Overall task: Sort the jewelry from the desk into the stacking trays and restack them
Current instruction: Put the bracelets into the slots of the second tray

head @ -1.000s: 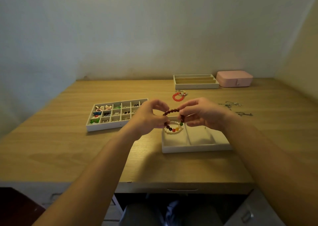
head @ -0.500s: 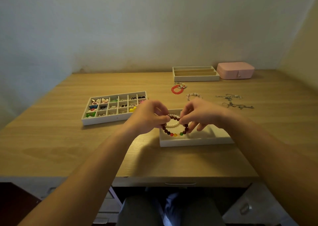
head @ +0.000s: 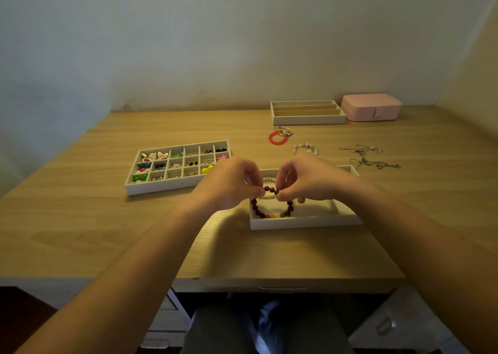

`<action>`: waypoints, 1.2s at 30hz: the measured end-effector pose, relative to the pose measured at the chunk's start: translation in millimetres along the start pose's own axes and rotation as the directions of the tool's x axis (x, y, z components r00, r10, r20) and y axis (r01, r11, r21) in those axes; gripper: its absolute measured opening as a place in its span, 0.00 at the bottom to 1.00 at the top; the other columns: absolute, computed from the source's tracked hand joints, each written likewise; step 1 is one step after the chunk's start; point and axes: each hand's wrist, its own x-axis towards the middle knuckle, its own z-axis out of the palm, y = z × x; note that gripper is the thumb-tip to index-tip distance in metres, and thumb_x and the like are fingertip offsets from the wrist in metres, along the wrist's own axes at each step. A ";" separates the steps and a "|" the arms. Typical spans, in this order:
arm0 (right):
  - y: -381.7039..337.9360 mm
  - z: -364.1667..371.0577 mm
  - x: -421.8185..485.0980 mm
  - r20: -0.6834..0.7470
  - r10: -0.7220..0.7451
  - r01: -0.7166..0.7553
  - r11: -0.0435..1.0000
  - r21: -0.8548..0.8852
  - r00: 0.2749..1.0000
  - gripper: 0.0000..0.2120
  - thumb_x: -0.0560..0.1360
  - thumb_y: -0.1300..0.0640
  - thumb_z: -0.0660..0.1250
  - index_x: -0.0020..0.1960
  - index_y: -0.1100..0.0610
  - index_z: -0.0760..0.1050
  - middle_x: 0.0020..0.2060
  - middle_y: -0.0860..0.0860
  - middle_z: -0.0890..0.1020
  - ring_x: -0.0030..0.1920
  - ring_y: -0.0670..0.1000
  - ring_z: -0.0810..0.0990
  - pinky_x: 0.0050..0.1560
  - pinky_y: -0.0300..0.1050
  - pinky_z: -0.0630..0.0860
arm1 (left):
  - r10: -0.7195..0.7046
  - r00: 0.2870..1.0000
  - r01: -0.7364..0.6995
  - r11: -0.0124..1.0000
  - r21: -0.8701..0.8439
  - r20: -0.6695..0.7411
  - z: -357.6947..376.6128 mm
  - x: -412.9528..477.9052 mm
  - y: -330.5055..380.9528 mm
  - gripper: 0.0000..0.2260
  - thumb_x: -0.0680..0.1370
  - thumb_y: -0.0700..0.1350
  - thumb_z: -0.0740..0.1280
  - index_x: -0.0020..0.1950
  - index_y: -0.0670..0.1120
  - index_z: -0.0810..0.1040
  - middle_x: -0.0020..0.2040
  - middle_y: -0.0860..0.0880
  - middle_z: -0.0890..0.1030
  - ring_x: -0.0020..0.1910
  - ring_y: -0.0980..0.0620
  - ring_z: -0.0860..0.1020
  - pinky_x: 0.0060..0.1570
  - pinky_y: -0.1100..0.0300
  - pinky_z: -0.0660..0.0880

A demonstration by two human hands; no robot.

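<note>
A dark bead bracelet (head: 271, 209) with a few coloured beads hangs between my hands, its lower loop down in the near white tray (head: 307, 223). My left hand (head: 231, 182) pinches its top on the left and my right hand (head: 304, 181) pinches it on the right. A white pearl bracelet (head: 269, 179) lies in the same tray, partly hidden behind my fingers. A red bracelet (head: 277, 137), a clear bead bracelet (head: 305, 148) and silver chains (head: 367, 156) lie on the desk beyond.
A many-celled tray (head: 177, 185) with small earrings and charms sits to the left. A long-slot tray (head: 308, 119) and a pink jewelry box (head: 370, 107) stand at the back by the wall. The desk's front edge (head: 269, 282) is near my lap.
Both hands have lowered the dark bead bracelet from above the tray down into it, so its loop now hangs inside the tray's left part.
</note>
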 end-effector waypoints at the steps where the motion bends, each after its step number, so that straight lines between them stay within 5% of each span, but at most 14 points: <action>1: 1.2 1.1 1.1 -0.012 -0.007 0.007 1.000 -0.009 1.000 0.06 0.73 0.56 0.77 0.49 0.53 0.82 0.41 0.49 0.86 0.39 0.48 0.85 0.40 0.44 0.84 | 0.017 1.000 -0.017 1.000 0.020 0.006 1.0 0.8 -1.0 0.05 0.73 0.47 0.77 0.42 0.53 0.82 0.41 0.57 0.84 0.43 0.59 0.80 0.45 0.62 0.73; 5: 4.4 5.3 6.2 -0.047 -0.052 0.048 0.995 -0.088 0.998 0.04 0.72 0.55 0.77 0.46 0.50 0.84 0.41 0.45 0.85 0.43 0.44 0.83 0.48 0.47 0.85 | 0.076 0.996 -0.081 0.989 0.124 0.047 4.1 1.7 -3.4 0.01 0.75 0.48 0.75 0.46 0.53 0.85 0.43 0.58 0.84 0.42 0.59 0.80 0.46 0.56 0.79; 13: 5.9 7.5 6.3 -0.018 -0.130 0.124 0.975 -0.182 0.991 0.07 0.76 0.60 0.72 0.51 0.51 0.86 0.46 0.44 0.85 0.47 0.43 0.81 0.48 0.40 0.80 | 0.142 0.983 -0.163 0.965 0.206 0.117 -0.5 -0.4 -5.2 0.06 0.77 0.45 0.72 0.51 0.54 0.86 0.46 0.58 0.85 0.37 0.64 0.75 0.39 0.66 0.70; 18: 8.6 9.9 10.0 -0.027 -0.134 0.127 0.976 -0.180 0.991 0.13 0.77 0.59 0.72 0.60 0.49 0.83 0.50 0.45 0.83 0.48 0.44 0.81 0.50 0.41 0.80 | 0.127 0.986 -0.151 0.951 0.270 0.104 8.9 -0.9 -3.0 0.13 0.78 0.46 0.70 0.62 0.53 0.81 0.54 0.54 0.79 0.48 0.54 0.76 0.48 0.58 0.76; 28: 10.3 11.2 14.7 -0.140 -0.139 0.109 0.972 -0.206 0.980 0.06 0.77 0.53 0.72 0.53 0.47 0.85 0.41 0.39 0.77 0.42 0.40 0.76 0.42 0.39 0.74 | 0.129 0.992 -0.120 0.958 0.258 -0.015 16.3 4.6 -6.2 0.08 0.78 0.47 0.70 0.55 0.54 0.85 0.51 0.53 0.78 0.47 0.53 0.75 0.49 0.55 0.75; 32: 11.0 15.9 14.9 -0.101 -0.114 0.092 0.976 -0.199 0.988 0.08 0.77 0.52 0.72 0.55 0.47 0.85 0.50 0.45 0.82 0.50 0.44 0.79 0.54 0.47 0.80 | 0.131 0.991 -0.123 0.954 0.274 -0.012 18.5 7.0 -7.0 0.08 0.77 0.47 0.71 0.54 0.55 0.85 0.50 0.53 0.77 0.47 0.53 0.74 0.50 0.54 0.75; 36: 11.8 14.4 15.6 -0.139 -0.106 0.080 0.980 -0.179 0.985 0.06 0.77 0.52 0.72 0.53 0.47 0.85 0.45 0.41 0.79 0.45 0.41 0.76 0.51 0.45 0.79 | 0.133 0.991 -0.124 0.951 0.284 -0.015 18.6 10.5 -5.4 0.07 0.77 0.47 0.70 0.53 0.53 0.86 0.50 0.52 0.78 0.48 0.51 0.77 0.49 0.54 0.75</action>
